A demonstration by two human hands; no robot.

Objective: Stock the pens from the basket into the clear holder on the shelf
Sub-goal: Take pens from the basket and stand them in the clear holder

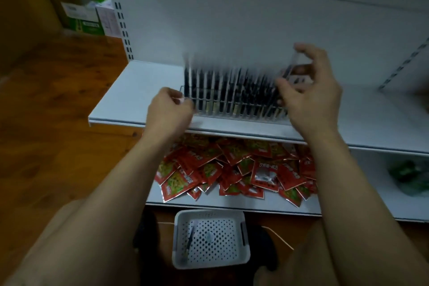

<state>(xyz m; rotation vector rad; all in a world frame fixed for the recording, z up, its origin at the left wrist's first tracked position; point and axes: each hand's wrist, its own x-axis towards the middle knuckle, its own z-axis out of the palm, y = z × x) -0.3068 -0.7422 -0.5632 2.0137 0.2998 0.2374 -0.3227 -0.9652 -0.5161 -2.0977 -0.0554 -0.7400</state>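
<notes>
The clear holder (232, 109) stands on the white shelf (130, 90), packed with several upright dark pens (222, 86) that look blurred. My left hand (170, 110) pinches the holder's front left corner with curled fingers. At the holder's right end, my right hand (311, 93) grips with thumb and forefinger curled round the clear wall; what lies under the palm is hidden. On the floor between my knees sits the white perforated basket (241, 260), with one dark pen (190, 238) lying along its left side.
A heap of red snack packets (232, 169) covers the lower shelf, with a green bag (408, 174) at its right. Cardboard boxes (83, 16) stand on the wooden floor (58, 100) to the far left. The shelf's back panel (232, 18) rises behind the holder.
</notes>
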